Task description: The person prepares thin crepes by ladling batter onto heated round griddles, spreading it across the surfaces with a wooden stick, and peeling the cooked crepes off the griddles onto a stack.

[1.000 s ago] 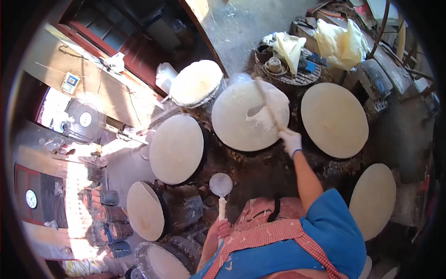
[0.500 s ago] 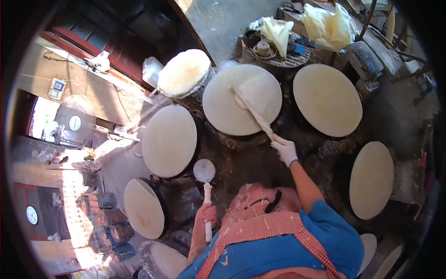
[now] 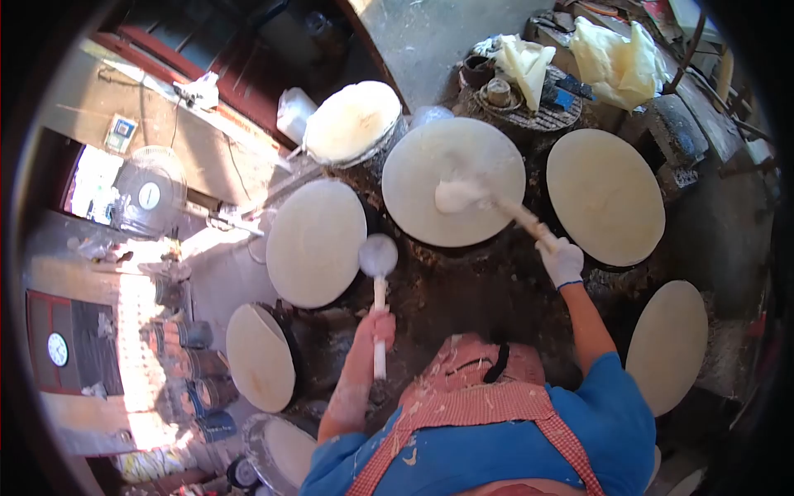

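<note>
My left hand (image 3: 375,329) is closed around the pale handle of a ladle (image 3: 378,256), whose round bowl points away from me beside the left griddle. My right hand (image 3: 563,263), in a white glove, grips the stick handle of a batter spreader (image 3: 523,218). The spreader's head is blurred over the middle griddle (image 3: 413,178), on a pale layer of what looks like batter. A whitish patch lies near its centre. To the right is another round griddle (image 3: 606,197) with a pale, even surface; a similar griddle (image 3: 317,244) lies to the left.
More pale-topped rounds stand at the lower left (image 3: 260,358) and right (image 3: 668,347). A whitish tub (image 3: 351,124) is behind the left griddle. A rack (image 3: 529,116) at the back holds pots and yellowish sheets. A fan (image 3: 150,195) stands at the left.
My right hand has drawn the spreader to the right across the middle griddle. My left hand has moved up and forward with the ladle. The whole view has shifted slightly.
</note>
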{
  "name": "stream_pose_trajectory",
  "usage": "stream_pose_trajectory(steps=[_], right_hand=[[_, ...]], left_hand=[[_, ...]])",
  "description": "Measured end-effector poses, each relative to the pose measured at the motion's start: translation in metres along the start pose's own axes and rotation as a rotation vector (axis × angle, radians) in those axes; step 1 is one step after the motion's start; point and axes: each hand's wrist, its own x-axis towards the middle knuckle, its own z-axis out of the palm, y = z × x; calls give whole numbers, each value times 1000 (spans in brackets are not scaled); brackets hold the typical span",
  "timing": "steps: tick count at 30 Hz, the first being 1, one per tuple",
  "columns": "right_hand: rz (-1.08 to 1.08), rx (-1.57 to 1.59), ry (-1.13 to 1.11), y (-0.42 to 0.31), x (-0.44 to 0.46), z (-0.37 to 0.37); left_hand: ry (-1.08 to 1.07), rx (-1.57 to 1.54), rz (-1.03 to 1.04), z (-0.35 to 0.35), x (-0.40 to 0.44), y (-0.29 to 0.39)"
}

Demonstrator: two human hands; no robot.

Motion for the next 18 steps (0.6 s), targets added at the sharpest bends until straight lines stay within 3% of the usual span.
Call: stream_pose_trajectory(steps=[2,5,7,10,14,15,17,18], right_hand=[[141,23,49,-2,-9,8],[-58,16,27,-17,-34,7],[-54,34,81,-2,-40,5],[221,-56,45,1,-57,-2],[79,-100,-25,-49,-97,16],[38,-74,-11,-61,-105,24],[33,40,80,-78,-107,13],[4,71,98,-80,-111,-2]], left_hand=[[-17,-5,57,18,27,15],[1,143,248,66,62,20],[-28,-5,183,74,86,27],[2,247,362,103,104,9],[181,509,544,111,156,-17],[216,439,485,114,163,-22],[86,140,205,107,151,-16],[-96,-63,-74,88,132,-3]])
